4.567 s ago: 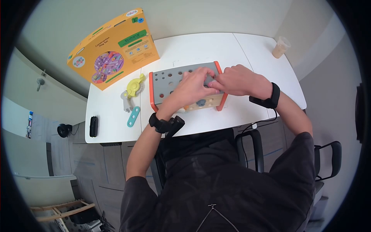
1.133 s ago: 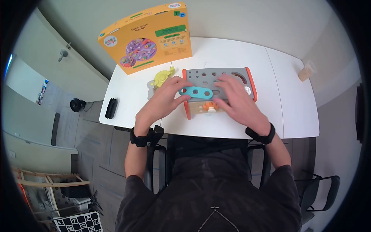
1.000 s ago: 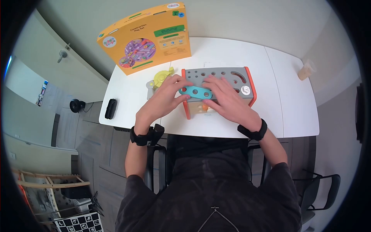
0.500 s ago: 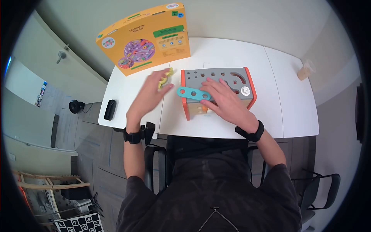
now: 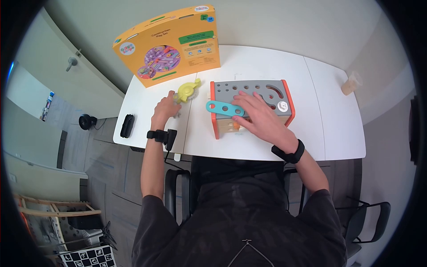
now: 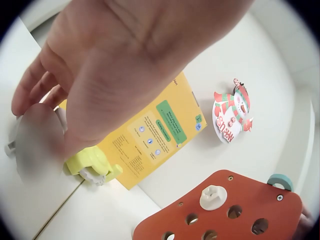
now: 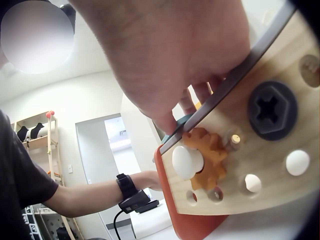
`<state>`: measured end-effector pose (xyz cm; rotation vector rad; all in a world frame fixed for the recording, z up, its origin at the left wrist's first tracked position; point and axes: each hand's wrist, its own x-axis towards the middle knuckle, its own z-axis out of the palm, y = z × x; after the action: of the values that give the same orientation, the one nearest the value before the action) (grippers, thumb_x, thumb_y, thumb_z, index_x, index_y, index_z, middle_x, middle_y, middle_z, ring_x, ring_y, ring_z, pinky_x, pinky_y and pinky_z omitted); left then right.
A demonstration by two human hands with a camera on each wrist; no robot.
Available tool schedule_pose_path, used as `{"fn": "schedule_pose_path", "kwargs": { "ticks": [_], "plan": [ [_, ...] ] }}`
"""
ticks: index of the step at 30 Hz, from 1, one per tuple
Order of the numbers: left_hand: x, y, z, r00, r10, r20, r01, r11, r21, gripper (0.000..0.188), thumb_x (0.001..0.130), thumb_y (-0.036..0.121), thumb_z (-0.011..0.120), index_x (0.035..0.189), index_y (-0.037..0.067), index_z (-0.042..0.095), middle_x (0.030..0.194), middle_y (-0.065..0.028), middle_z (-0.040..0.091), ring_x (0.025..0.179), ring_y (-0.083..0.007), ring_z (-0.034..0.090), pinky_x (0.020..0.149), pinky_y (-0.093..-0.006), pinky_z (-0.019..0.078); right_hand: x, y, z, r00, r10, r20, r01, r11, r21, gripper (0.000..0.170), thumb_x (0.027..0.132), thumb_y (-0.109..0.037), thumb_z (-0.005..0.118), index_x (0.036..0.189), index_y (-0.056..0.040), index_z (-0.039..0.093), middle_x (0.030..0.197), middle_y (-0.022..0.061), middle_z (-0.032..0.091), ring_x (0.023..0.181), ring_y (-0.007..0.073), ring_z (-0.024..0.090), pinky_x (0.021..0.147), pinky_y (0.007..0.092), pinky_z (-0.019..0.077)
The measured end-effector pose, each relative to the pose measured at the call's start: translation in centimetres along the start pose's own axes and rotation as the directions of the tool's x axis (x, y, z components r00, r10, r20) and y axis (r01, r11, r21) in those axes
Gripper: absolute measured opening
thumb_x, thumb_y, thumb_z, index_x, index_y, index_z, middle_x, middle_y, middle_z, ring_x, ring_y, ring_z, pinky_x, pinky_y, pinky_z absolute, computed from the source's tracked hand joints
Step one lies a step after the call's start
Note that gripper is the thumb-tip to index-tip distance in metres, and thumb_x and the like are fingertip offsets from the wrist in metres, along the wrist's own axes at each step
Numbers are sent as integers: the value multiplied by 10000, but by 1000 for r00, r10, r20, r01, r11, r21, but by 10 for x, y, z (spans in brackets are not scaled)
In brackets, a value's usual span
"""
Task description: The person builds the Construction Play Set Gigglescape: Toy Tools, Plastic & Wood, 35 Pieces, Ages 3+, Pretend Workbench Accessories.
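Observation:
My right hand point(image 5: 264, 118) holds the right end of a turquoise three-holed strip point(image 5: 214, 106) against the top of a toy workbench point(image 5: 227, 91). The strip's left end juts past the bench's red side panel point(image 6: 250, 200). My left hand point(image 5: 166, 108) is on the table left of the bench, fingers and thumb around a grey toy piece point(image 6: 39, 142), mostly hidden from above and blurred in the left wrist view. Just beyond it lies a yellow-green toy piece point(image 5: 187, 91). The bench front carries an orange gear point(image 7: 210, 160) with a white bolt point(image 7: 186, 162) and a dark grey bolt head point(image 7: 272, 110).
A white bolt point(image 5: 283, 106) sits in the bench top at the right. An orange play-set box point(image 5: 167, 46) stands at the back left. On the table are a black case point(image 5: 127, 126) at the left edge and a plastic cup point(image 5: 351, 83) at the far right.
Earlier the strip lay on the table; then both hands had it on the bench. My left hand has since let go and moved left to the grey piece, while my right hand keeps the strip.

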<state>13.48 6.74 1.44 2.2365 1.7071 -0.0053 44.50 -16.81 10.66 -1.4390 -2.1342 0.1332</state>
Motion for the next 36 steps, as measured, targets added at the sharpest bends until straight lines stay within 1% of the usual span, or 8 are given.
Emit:
{"fn": "schedule_pose_path", "kwargs": {
  "ticks": [4, 7, 11, 16, 20, 23, 27, 36],
  "plan": [
    [27, -8, 15, 999, 40, -2, -40, 999, 14, 768, 882, 321, 734, 1561, 124, 433, 1086, -241, 762, 1033, -397, 758, 911, -476, 598, 1, -1, -3, 998, 31, 46, -30, 999, -10, 423, 1065, -300, 657, 1385, -33, 586, 1420, 179, 614, 1473, 366, 495, 1268, 557, 332],
    [12, 21, -18, 974, -20, 224, 90, 948, -306, 781, 887, 299, 755, 1566, 111, 419, 1190, -215, 736, 1036, -333, 759, 881, -418, 595, 1, -3, -7, 996, 72, 53, -75, 996, 52, 485, 1056, -336, 669, 1418, -36, 552, 1421, 190, 605, 1429, 384, 522, 1243, 544, 361],
    [-1, 44, -36, 979, 199, -51, -180, 714, -677, 706, 957, 187, 726, 1569, 76, 391, 1211, -175, 726, 1001, -246, 749, 863, -336, 573, 3, -7, -20, 966, 227, 127, -254, 928, 272, 508, 1073, -271, 637, 1502, -43, 487, 1522, 181, 537, 1461, 368, 508, 1222, 477, 396],
    [-42, 111, -67, 786, 408, -465, -612, 397, -684, 605, 1007, -35, 628, 1548, 60, 375, 1282, -177, 703, 1103, -238, 734, 947, -351, 571, 6, 2, -25, 951, 271, 151, -309, 866, 394, 469, 1107, -254, 562, 1504, -18, 484, 1537, 192, 527, 1448, 343, 531, 1172, 438, 441],
    [-69, 139, -81, 721, 492, -487, -692, 486, -534, 591, 1002, -69, 607, 1532, 88, 398, 1326, -173, 689, 1219, -279, 699, 1002, -381, 577, 9, 5, -27, 956, 272, 107, -292, 876, 383, 437, 1121, -233, 525, 1490, 0, 499, 1475, 207, 590, 1407, 337, 577, 1160, 417, 455],
    [-72, 150, -83, 755, 517, -403, -645, 477, -597, 570, 974, -39, 657, 1483, 121, 457, 1321, -117, 655, 1213, -235, 669, 1018, -381, 560, 8, 6, -25, 969, 243, 36, -237, 887, 396, 424, 1126, -275, 513, 1453, -6, 520, 1391, 230, 616, 1291, 367, 624, 1105, 450, 481],
    [-71, 157, -82, 799, 544, -256, -533, 444, -721, 580, 959, -14, 691, 1471, 136, 464, 1278, -83, 658, 1160, -199, 679, 1001, -359, 562, 9, -2, -34, 966, 250, -66, -201, 887, 415, 333, 1116, -228, 537, 1347, 5, 594, 1214, 189, 712, 1141, 326, 700, 1012, 423, 515],
    [-62, 150, -73, 745, 598, -294, -620, 458, -637, 749, 855, 93, 868, 1475, 134, 450, 1300, -98, 663, 1153, -224, 683, 1016, -375, 561, 20, -31, -69, 964, 157, -213, -81, 942, 327, 156, 1048, -150, 674, 1119, -11, 684, 997, 102, 721, 909, 205, 715, 776, 321, 543]
  ]
}}
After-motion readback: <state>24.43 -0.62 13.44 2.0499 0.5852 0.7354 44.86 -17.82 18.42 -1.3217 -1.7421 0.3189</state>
